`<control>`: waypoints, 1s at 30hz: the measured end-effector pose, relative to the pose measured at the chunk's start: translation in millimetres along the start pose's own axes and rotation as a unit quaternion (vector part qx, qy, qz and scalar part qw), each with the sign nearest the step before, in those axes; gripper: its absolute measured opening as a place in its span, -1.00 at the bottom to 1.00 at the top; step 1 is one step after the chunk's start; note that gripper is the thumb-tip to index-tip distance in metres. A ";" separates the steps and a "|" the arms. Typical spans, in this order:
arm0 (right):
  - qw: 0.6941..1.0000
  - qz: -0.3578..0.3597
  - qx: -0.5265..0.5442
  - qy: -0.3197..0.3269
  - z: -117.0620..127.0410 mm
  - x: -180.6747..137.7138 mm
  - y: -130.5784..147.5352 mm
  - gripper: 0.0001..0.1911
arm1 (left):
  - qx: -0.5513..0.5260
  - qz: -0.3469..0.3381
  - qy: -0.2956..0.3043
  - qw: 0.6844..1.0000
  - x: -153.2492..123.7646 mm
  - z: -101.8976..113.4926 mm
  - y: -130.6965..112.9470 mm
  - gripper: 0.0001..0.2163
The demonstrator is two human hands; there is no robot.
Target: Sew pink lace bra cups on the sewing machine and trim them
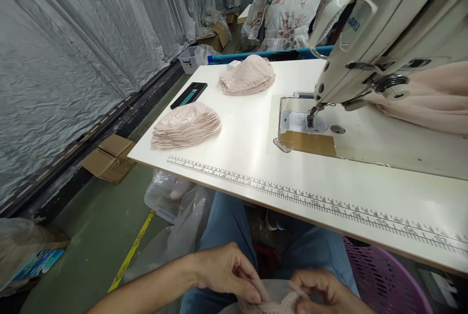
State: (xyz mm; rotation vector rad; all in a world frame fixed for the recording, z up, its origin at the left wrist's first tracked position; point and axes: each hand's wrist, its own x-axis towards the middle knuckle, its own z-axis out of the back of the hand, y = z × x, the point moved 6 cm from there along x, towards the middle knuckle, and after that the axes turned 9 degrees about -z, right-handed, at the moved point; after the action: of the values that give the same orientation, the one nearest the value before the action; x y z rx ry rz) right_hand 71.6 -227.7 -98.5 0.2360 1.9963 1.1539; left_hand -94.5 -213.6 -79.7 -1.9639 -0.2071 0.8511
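Note:
Low in the view, over my lap, a piece of pale pink lace fabric [280,304] with a sheer part is stretched between my two hands. My left hand [230,275] pinches it between thumb and fingers on one side. On the other side my right hand [325,292] grips its edge, partly cut off by the bottom of the picture. Most of the piece lies below the frame. Up on the white table, a stack of pink lace pieces [185,126] sits near the left edge, and a second lace stack [248,76] lies farther back.
A sewing machine [369,41] stands on the right of the table [234,143], which has a printed ruler [314,201] along its front edge. Behind the near stack lies a phone [189,95]. Pink cloth [438,94] rests behind the machine. A purple basket [383,275] stands below right.

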 end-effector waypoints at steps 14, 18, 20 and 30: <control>0.996 -0.028 -0.041 -0.068 -2.3 -11.1 13.3 -0.77 | 0.016 -0.012 -0.042 0.999 -5.3 4.6 -11.9 -0.55; 0.996 -0.028 -0.048 -0.072 -1.8 -13.4 17.8 -0.75 | 0.019 -0.014 -0.034 0.999 -6.1 5.2 -11.7 -0.53; 0.996 -0.028 -0.048 -0.066 -2.8 -13.9 18.9 -0.70 | 0.017 -0.016 -0.033 0.999 -6.2 5.6 -11.6 -0.54; 0.998 -0.034 -0.043 -0.034 -6.0 -14.1 19.3 -0.58 | 0.007 -0.017 -0.030 0.999 -5.8 6.0 -11.8 -0.56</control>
State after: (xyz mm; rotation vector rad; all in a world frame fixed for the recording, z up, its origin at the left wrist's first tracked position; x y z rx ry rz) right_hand 72.4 -227.9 -74.0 0.1598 1.8757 1.1708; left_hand -100.4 -205.8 -69.0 -1.9175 -0.2682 0.8863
